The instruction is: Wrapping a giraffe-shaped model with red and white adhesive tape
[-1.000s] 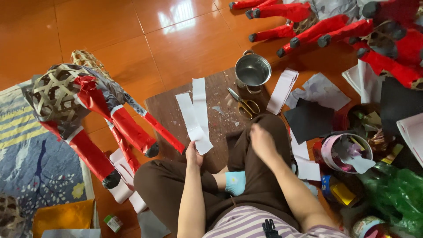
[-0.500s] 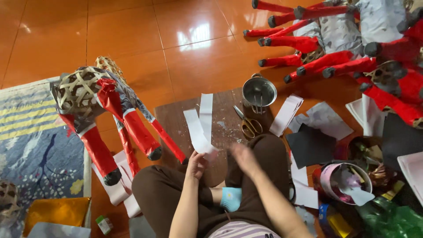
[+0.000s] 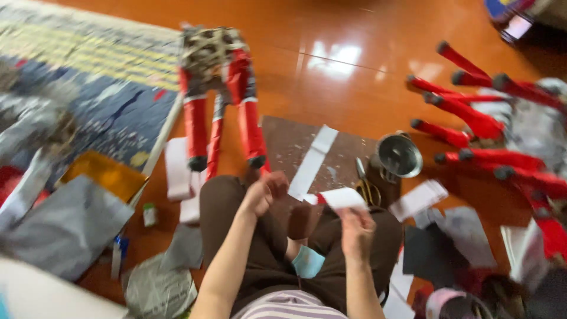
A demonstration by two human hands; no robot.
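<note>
Above the lap, right hand grip pinching white paper strip; left hand fisted.

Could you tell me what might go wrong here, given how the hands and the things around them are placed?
The right hand holds a white paper strip by one edge; it could tear or crease. The left hand is close to the red-wrapped woven figure and might knock it over. The scissors lie near the knees, easy to bump.
</note>
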